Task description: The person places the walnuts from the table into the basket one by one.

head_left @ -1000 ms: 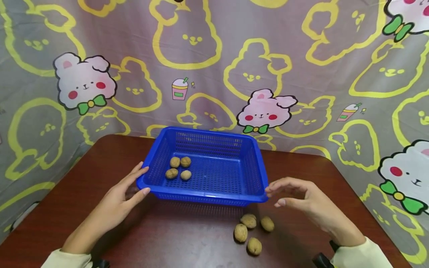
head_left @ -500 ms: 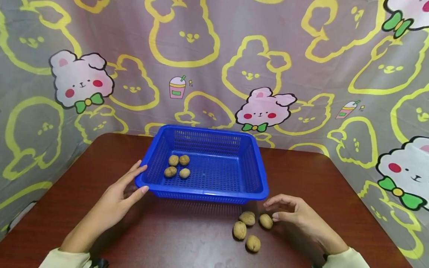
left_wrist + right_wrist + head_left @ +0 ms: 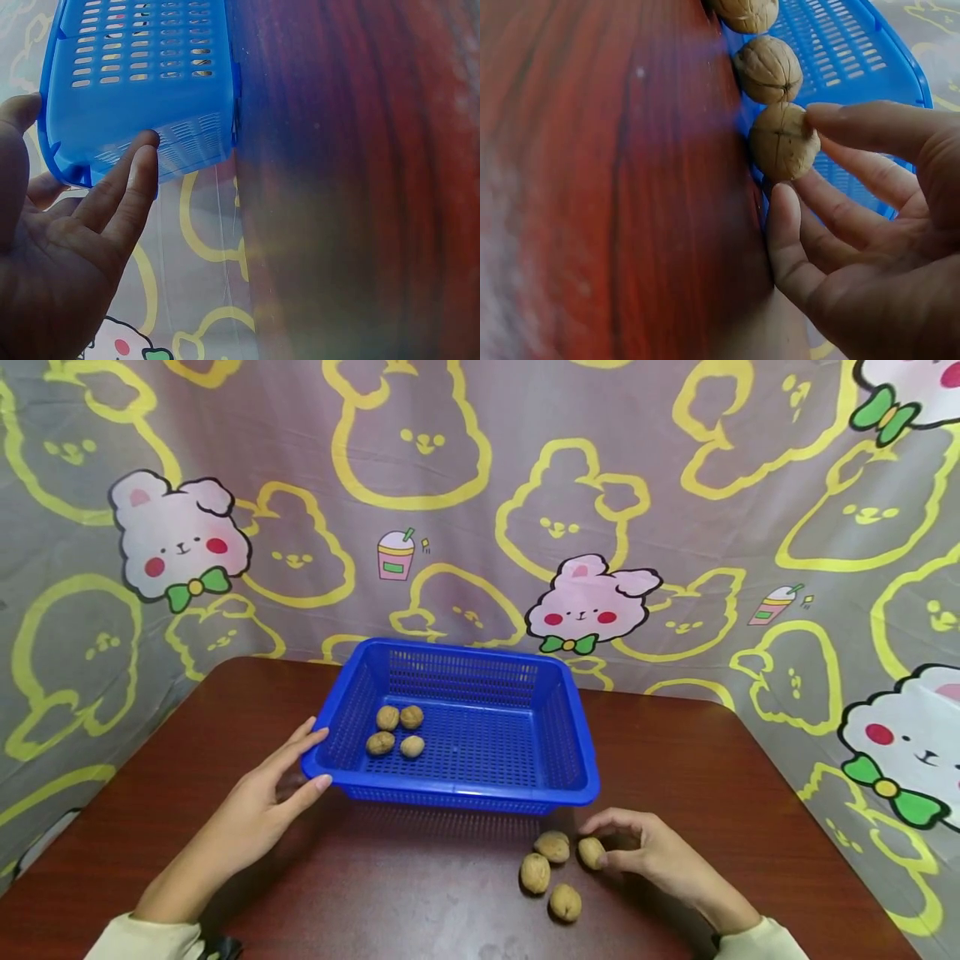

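Observation:
In the head view, a blue plastic basket [image 3: 457,795] stands on the table with several walnuts [image 3: 387,718] on the left of its floor. My left hand [image 3: 251,806] touches the basket's left rim near the front corner, its fingers fairly straight. The left wrist view has fingers [image 3: 135,187] lying against the basket's outer wall. In front of the basket's right corner, my right hand [image 3: 660,856] pinches a walnut [image 3: 591,853] between thumb and fingers, low at the table. Beside it lie three more walnuts [image 3: 536,873]. The right wrist view shows the pinched walnut [image 3: 784,142] close up.
The dark red-brown wooden table [image 3: 360,893] runs back to a grey curtain [image 3: 457,535] printed with yellow outlines and white rabbits. The curtain rises right behind the basket and along both sides of the table.
My right hand has moved down and left from the basket's right corner to the rightmost walnut and taken hold of it. My left hand stays at the rim; the view has shifted slightly.

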A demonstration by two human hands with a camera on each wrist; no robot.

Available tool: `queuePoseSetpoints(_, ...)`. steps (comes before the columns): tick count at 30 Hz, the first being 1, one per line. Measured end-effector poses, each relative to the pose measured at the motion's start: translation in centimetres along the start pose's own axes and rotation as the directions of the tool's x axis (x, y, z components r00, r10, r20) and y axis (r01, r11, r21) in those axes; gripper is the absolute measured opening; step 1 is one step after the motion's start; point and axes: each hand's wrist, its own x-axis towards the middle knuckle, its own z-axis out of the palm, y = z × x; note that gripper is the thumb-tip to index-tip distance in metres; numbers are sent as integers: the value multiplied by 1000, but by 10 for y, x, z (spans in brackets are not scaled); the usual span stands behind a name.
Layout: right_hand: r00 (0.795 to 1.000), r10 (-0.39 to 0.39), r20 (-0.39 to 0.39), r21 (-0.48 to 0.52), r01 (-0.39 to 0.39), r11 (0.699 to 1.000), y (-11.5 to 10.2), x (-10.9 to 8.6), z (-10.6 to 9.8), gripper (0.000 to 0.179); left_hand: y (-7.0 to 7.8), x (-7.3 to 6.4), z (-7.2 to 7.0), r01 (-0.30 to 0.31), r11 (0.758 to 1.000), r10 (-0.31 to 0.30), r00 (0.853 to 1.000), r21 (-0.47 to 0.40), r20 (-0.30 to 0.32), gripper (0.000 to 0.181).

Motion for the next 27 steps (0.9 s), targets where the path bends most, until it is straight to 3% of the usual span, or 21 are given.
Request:
queuePoseSetpoints(6, 1000, 16, -13, -97, -18, 995, 0, -1, 3, 29, -1, -1, 0, -11, 1000, 11, 1000, 0, -4, 59)
queuePoseSetpoints(12, 1000, 1, -18, -107, -3, 994, 1, -4, 4, 27, -1, -1, 1, -23, 1000, 23, 1000, 1, -6, 58)
queuePoseSetpoints(21, 1000, -13, 5, -31, 13, 999, -4, -12, -1, 28, -1, -2, 1, -3, 1000, 3, 1000, -2, 3, 59)
queuePoseSetpoints(27, 995, -61, 75, 58, 57, 997, -15, -19, -12, 28, -1, -2, 1, -15, 1000, 15, 1000, -1, -5, 58)
